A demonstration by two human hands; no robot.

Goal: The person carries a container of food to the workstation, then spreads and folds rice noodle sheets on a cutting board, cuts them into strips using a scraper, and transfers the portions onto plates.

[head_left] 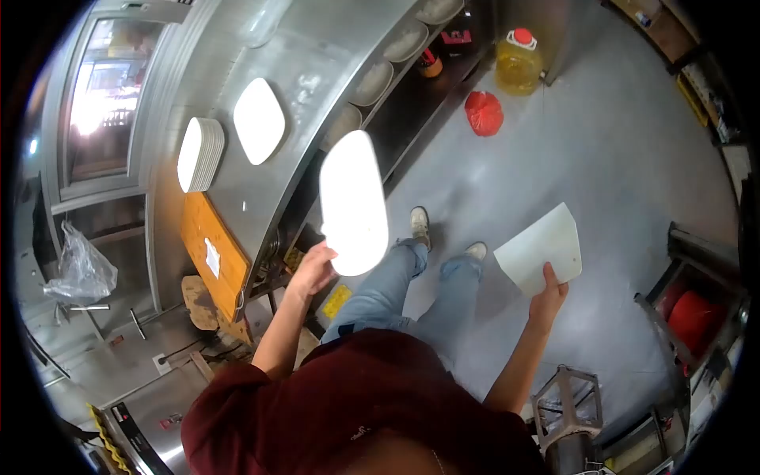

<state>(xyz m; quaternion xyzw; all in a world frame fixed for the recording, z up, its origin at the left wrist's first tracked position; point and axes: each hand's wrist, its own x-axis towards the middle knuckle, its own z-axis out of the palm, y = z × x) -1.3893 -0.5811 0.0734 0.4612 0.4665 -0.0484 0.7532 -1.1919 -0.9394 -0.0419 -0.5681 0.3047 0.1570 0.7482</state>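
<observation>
In my left hand [313, 271] is a long white plate with rounded corners [355, 206], gripped by its near end and held up in front of my left leg. My right hand [548, 294], out over the floor to the right, grips a pale, flat, angular sheet [542, 247] with the thumb on top; I cannot tell whether it is paper, cloth or plastic. On the steel counter [309, 47] at the left lies another white plate [260, 121]. Beside it, near the wall, stands a stack of several white plates [201, 154].
A wooden cutting board [215, 253] with a white scrap on it lies at the counter's near end. Bowls [372, 83] fill a shelf under the counter. An oil jug [518, 63] and a red plastic bag [484, 113] are on the floor. A metal stool [568, 404] stands at lower right.
</observation>
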